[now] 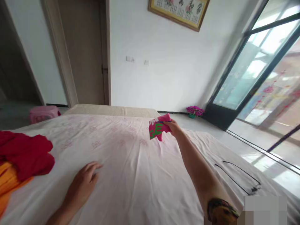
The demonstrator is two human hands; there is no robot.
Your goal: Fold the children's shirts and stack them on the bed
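Note:
My right hand [175, 127] reaches forward over the bed and grips a folded pink garment [159, 127] by its right edge. Green and white printing shows on the cloth, and a small flap hangs from its underside. Below it spreads a pale sheet [117, 165] with faint pink flowers. My left hand [85, 178] is low on the left, on or just above the sheet, its fingers loosely stretched out and nothing in them. To its left lies a heap of red cloth [28, 156] with orange cloth [9, 184] partly beneath it.
Black-framed glasses [253, 189] lie on the sheet at the right. Beyond the bed stand a pink stool [44, 114] on the left and a pot of purple flowers [195, 111] by the wall. A glass door [239, 72] is at the right.

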